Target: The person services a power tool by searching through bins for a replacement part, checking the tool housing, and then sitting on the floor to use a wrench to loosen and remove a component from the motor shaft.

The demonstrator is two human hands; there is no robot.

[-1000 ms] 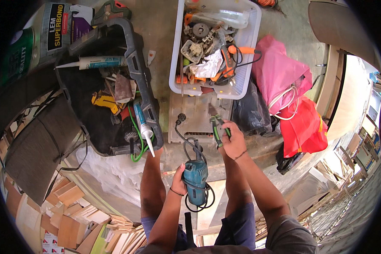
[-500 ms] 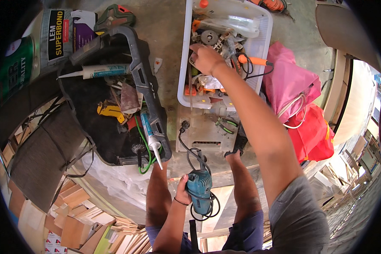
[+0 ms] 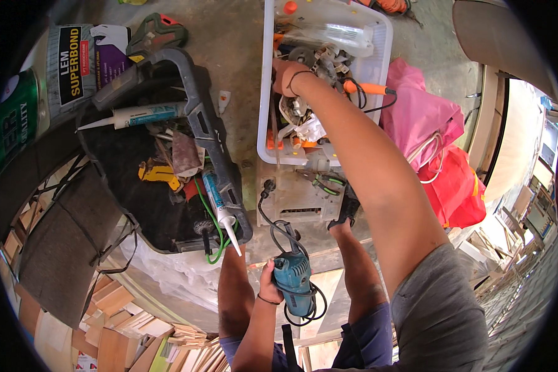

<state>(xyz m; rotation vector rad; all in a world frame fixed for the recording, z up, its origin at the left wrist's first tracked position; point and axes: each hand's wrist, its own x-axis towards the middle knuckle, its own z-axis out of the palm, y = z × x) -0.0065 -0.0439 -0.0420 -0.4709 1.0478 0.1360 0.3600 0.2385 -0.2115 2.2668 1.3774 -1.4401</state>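
Note:
My left hand (image 3: 269, 286) is wrapped round a teal power tool (image 3: 293, 279) with a black cord looped about it, held low in front of my legs. My right arm stretches forward into a translucent white plastic bin (image 3: 384, 68). The right hand (image 3: 285, 77) is down by the bin's left wall, its fingers largely hidden, so what they touch does not show. Close to it lie a grey metal disc (image 3: 302, 56), mixed metal parts, crumpled white plastic (image 3: 310, 128) and an orange-handled tool (image 3: 367, 88) with a black cord.
On the left stands a black toolbox (image 3: 214, 142) with sealant tubes (image 3: 149, 114) and a yellow tool (image 3: 158, 174). Green-handled pliers (image 3: 328, 181) lie on a pale case (image 3: 285, 204). Pink (image 3: 415, 105) and red bags (image 3: 456, 192) flank the bin; wood offcuts (image 3: 115, 297) are piled lower left.
My right hand has gone farther in toward the bin's left wall, and its fingers have dropped out of sight. The left hand keeps hold of the power tool. The view has shifted slightly.

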